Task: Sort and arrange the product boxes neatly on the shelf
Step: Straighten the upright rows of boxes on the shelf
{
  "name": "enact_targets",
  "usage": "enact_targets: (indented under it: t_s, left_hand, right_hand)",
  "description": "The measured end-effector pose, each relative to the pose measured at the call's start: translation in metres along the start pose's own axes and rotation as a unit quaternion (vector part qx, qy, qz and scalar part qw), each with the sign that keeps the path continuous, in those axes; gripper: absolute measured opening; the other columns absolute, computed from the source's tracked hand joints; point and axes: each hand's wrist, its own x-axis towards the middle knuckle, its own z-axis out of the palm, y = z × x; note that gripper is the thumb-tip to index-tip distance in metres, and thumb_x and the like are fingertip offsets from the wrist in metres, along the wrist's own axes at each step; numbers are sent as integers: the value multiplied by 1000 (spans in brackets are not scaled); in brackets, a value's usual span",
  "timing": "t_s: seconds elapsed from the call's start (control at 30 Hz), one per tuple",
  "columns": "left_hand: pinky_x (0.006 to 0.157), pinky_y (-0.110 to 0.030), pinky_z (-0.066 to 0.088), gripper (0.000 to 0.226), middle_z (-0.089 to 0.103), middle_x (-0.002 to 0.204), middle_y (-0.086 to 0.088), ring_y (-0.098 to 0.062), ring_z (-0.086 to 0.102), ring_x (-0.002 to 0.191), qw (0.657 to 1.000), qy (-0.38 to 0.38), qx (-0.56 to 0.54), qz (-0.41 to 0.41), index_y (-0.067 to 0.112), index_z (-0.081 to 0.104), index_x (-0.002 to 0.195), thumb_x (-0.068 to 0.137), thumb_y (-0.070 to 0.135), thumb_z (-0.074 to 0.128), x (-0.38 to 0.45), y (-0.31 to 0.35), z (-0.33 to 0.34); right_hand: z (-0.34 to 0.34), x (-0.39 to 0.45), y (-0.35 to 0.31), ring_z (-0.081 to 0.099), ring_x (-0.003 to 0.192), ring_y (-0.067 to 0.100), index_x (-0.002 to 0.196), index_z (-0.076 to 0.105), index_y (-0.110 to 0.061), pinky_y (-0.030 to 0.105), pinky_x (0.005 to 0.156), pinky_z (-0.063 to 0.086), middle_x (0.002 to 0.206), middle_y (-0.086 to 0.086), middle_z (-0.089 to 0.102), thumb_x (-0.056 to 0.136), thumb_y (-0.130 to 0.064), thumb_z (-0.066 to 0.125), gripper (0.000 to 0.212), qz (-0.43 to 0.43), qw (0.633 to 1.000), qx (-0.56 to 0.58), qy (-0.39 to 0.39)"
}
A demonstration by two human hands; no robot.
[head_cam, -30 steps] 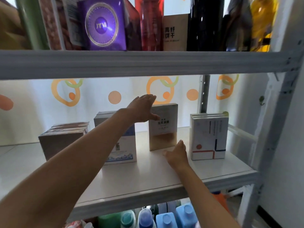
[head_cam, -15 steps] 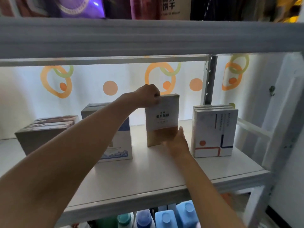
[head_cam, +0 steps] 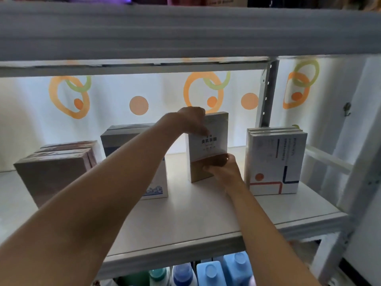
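The white-and-gold box (head_cam: 207, 149), merely touched a second ago, is now gripped at its top by the left hand (head_cam: 192, 120) and low down by the right hand (head_cam: 223, 170).

There is one view only, from a wide-angle camera worn on the person's head. It faces forward and slightly down into a white shelf (head_cam: 185, 213) at close range, about level with the underside of the upper shelf board (head_cam: 185, 32), which fills the top of the frame. Both forearms enter from the bottom edge. Blue bottles (head_cam: 210, 273) on the level below show at the lower edge.
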Motion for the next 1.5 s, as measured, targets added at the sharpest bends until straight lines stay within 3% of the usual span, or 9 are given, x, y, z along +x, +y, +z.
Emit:
enact_targets:
  t_s: [0.27, 0.4, 0.5, 0.6, 0.77, 0.93, 1.1, 1.23, 1.5]
  left_hand:
    - [81, -39, 57, 51, 63, 101, -3, -21, 60, 92, 999, -25, -46, 12, 16, 56, 109, 72, 42, 81, -9, -4, -8]
    - [87, -44, 56, 52, 64, 103, -5, -23, 62, 94, 996, -44, -77, 9, 12, 58, 110, 70, 34, 84, -24, -7, -16]
    - [81, -36, 56, 51, 63, 102, -3, -19, 61, 92, 995, -50, -83, 17, 14, 57, 109, 71, 34, 85, -36, -7, -21]
    - [68, -25, 49, 46, 61, 97, 1, -13, 59, 85, 994, -66, -82, 19, 17, 53, 106, 75, 32, 82, -45, -8, -25]
    - [85, -36, 55, 43, 66, 101, -2, -20, 63, 93, 995, -86, -51, 15, 17, 57, 106, 76, 37, 80, -52, -5, -26]
    - [65, -24, 44, 35, 65, 92, 2, -13, 60, 83, 995, -92, -33, 24, 21, 58, 95, 78, 45, 78, -60, -6, -33]
    - [84, -35, 51, 48, 67, 98, -2, -20, 63, 92, 996, -80, -43, 5, 16, 62, 104, 75, 50, 79, -67, -11, -32]
    - [90, -43, 53, 57, 67, 101, -2, -20, 62, 93, 997, -59, -47, 5, 17, 59, 107, 70, 55, 80, -67, -10, -28]
    - [98, -39, 46, 95, 54, 137, -2, -26, 54, 121, 1000, 15, 14, 5, 20, 37, 145, 69, 63, 77, -75, -4, -28]
  right_hand:
    - [1, -5, 4, 62, 106, 16, 127, 48, -22, 36, 90, 54, 115, -5, 64, 58, -26, 91, 82, -34, 999, 39, 10]
    - [-3, -21, -2, 66, 102, 15, 123, 53, -19, 27, 77, 55, 108, -4, 69, 65, -4, 87, 68, -59, 992, 103, -35]
    - [-5, -34, -7, 66, 101, 13, 123, 54, -20, 22, 73, 55, 109, -3, 69, 71, -3, 84, 62, -77, 991, 96, -56]
    - [-6, -42, -7, 68, 100, 18, 124, 57, -19, 32, 80, 59, 110, 2, 70, 75, -7, 82, 57, -70, 990, 112, -46]
    - [-11, -54, -5, 67, 93, 15, 121, 62, -18, 18, 69, 55, 104, -2, 70, 81, -11, 76, 43, -78, 992, 86, -43]
    - [-10, -55, -3, 67, 98, 19, 121, 61, -17, 24, 74, 57, 107, 2, 70, 78, -12, 79, 48, -72, 993, 83, -46]
    - [-7, -52, 0, 66, 101, 17, 122, 59, -21, 34, 87, 58, 109, -1, 69, 75, -18, 82, 52, -74, 993, 61, -62]
    - [-7, -55, -1, 65, 101, 14, 120, 59, -22, 28, 83, 56, 108, -2, 69, 74, -17, 83, 52, -77, 994, 52, -59]
    - [-7, -59, -2, 65, 100, 13, 116, 59, -21, 24, 78, 56, 108, -3, 70, 68, -23, 86, 55, -71, 996, 6, -50]
